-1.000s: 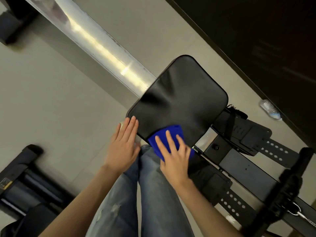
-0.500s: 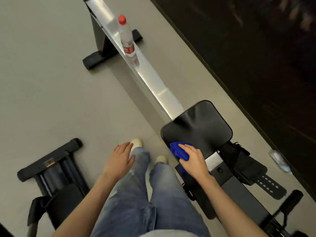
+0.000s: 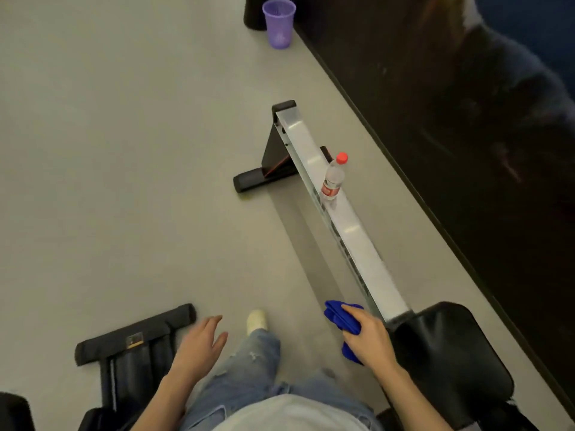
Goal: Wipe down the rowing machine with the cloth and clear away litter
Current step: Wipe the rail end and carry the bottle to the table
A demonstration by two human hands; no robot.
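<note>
The rowing machine's silver rail (image 3: 351,231) runs from upper middle down to its black padded seat (image 3: 448,356) at lower right. A clear plastic bottle (image 3: 333,178) with a red cap and red label stands upright on the rail. My right hand (image 3: 370,337) grips a bunched blue cloth (image 3: 340,315) just left of the seat, beside the rail's near end and off the seat. My left hand (image 3: 202,343) hangs with fingers spread above the floor, holding nothing.
A purple plastic cup (image 3: 279,23) stands on the grey floor at the top, next to a dark wall (image 3: 451,119) along the right. Another black exercise machine (image 3: 133,353) lies at lower left. My jeans and a white shoe (image 3: 257,318) are in the middle.
My view has risen and swung along the rail, bringing the bottle and cup into sight. My right hand has lifted the cloth off the seat toward the rail. My left hand left the seat.
</note>
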